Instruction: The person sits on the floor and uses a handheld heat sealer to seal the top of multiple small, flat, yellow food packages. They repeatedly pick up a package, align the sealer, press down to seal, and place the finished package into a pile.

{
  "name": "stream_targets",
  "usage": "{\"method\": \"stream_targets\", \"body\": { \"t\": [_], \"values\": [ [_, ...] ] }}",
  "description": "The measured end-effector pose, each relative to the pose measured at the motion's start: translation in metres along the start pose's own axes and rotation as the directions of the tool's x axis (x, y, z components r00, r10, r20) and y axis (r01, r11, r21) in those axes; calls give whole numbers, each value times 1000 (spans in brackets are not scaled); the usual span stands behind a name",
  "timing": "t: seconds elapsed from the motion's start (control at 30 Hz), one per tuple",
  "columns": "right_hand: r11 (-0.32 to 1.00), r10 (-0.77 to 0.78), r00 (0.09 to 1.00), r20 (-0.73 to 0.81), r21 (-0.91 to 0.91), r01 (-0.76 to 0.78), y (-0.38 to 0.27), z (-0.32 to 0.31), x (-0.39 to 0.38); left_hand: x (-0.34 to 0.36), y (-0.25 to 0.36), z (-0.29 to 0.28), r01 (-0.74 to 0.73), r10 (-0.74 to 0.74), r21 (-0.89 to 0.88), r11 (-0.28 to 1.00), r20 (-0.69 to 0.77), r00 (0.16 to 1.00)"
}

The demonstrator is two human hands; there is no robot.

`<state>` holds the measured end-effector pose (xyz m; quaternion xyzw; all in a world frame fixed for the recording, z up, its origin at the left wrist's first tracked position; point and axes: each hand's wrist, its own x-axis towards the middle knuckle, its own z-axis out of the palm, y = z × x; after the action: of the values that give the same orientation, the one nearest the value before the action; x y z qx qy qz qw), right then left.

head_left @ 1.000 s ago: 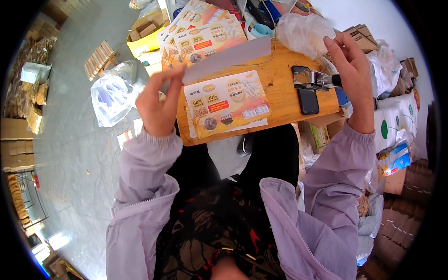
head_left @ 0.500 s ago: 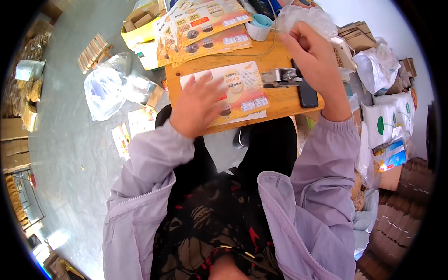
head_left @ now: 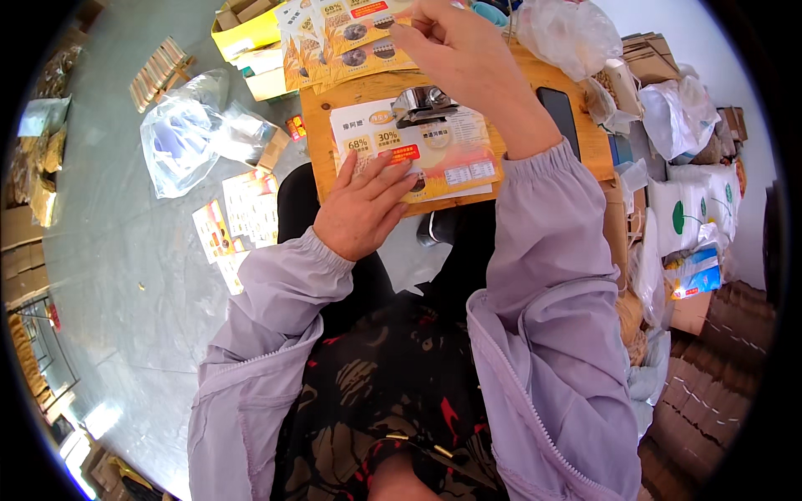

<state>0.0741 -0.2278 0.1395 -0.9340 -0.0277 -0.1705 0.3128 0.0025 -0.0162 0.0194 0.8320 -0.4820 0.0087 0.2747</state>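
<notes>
A printed orange-and-white sheet (head_left: 464,154) lies at the near edge of the wooden table, with another sheet's edge showing beneath it. My left hand (head_left: 361,204) rests flat on its lower left part, fingers stretched out. Over the sheet's upper part is a silver metal hand stamp (head_left: 422,106) with a dark base. My right hand (head_left: 468,63) is just above it, fingers curled; its grip on the stamp is mostly hidden behind the hand. I cannot tell whether the stamp touches the paper. Beyond lies a stack of similar printed sheets (head_left: 347,54), partly covered by my right hand.
A black phone (head_left: 558,121) lies on the wooden table (head_left: 597,154) at the right. Plastic bags (head_left: 568,37) and a carton crowd its right side. To the left, a clear plastic bag (head_left: 180,142) and loose printed sheets (head_left: 251,209) lie on the floor.
My right hand has moved left with the metal stamp, from beside the sheet to above it. My left hand has settled flat on the sheet's lower left.
</notes>
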Motion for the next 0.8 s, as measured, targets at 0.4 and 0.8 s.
{"method": "stream_targets", "body": {
  "t": [0.4, 0.8],
  "values": [
    [982, 39, 989, 143, -188, -11, -4, 20, 10, 0, -2, 0, 18, -18, -24, 1000, -2, 1000],
    [987, 50, 974, 219, -158, -15, 11, 38, -1, -1, 0, 2, 13, -14, -20, 1000, -19, 1000]
  ]
}}
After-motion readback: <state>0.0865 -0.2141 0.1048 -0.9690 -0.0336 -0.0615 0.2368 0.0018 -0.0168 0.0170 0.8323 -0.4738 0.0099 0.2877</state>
